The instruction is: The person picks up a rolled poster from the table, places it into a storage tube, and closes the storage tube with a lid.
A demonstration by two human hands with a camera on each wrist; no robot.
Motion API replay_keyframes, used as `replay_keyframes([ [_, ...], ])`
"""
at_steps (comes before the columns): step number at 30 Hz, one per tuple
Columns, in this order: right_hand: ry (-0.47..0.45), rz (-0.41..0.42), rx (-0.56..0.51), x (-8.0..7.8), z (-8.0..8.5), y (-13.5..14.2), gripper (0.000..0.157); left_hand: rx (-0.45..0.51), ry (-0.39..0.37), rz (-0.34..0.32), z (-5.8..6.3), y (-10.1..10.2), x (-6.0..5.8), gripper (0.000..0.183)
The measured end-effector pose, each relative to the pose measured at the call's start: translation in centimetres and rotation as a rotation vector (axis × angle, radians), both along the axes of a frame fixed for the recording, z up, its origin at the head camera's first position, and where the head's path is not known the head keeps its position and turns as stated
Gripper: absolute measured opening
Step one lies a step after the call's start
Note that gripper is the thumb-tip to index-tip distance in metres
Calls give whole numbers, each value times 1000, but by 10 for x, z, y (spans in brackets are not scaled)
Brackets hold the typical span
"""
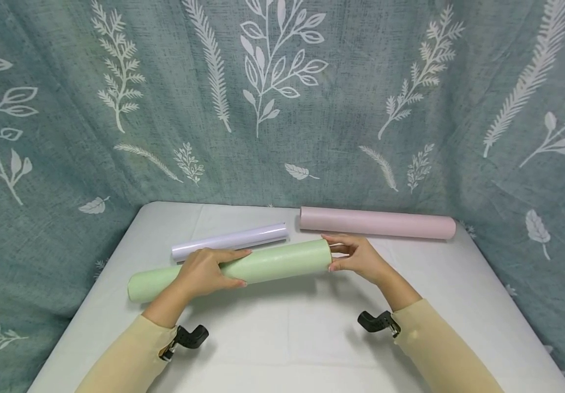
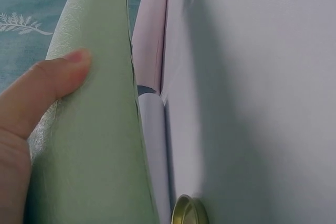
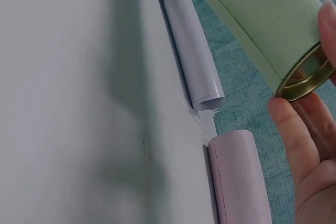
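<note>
A long pale green tube is tilted above the table, its right end raised and its left end lower. My left hand grips it around the middle, with the thumb across its surface in the left wrist view. At the raised end, my right hand pinches the rim between thumb and fingers. That end has a gold metal rim around a hollow opening, with fingers at its edge. A lengthwise seam shows along the green tube.
Behind the green tube lies a glossy lavender roll. A pink tube lies at the table's back right edge. Beside the lavender roll is a gold metal ring, hidden in the head view. A leaf-patterned curtain surrounds the white table.
</note>
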State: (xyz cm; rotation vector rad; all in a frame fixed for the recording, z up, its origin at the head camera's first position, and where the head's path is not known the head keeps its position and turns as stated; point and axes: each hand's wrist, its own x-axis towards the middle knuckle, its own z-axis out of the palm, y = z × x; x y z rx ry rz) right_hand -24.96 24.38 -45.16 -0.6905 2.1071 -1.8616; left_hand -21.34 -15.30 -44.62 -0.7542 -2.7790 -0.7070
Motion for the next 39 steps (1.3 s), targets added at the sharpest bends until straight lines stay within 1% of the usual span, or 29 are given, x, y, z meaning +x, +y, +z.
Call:
replay_keyframes([
  [8, -35, 6, -33, 1, -1, -1, 71, -6, -34, 5, 3, 2, -2, 68],
  [14, -22, -3, 27, 2, 1, -1, 71, -16, -49, 8, 3, 0, -3, 68],
  [17, -25, 7, 50, 1, 2, 0, 72, -16, -60, -3, 4, 0, -2, 68],
  [23, 7, 19, 125, -1, 13, -2, 71, -7, -61, -19, 10, -4, -4, 69],
  [25, 14, 23, 142, -2, 18, -3, 71, -5, -73, -20, 13, -5, -5, 70],
  [30, 25, 30, 139, -4, 28, -5, 74, -16, -80, -21, 20, -7, -8, 72],
  [34, 56, 53, 120, -5, 30, -1, 70, -35, -77, -21, 22, -8, -10, 72],
  [36, 79, 60, 133, -5, 30, 3, 68, -39, -82, -17, 23, -10, -11, 72],
  [39, 94, 47, 173, -3, 34, 9, 64, -46, -87, -3, 25, -15, -13, 72],
])
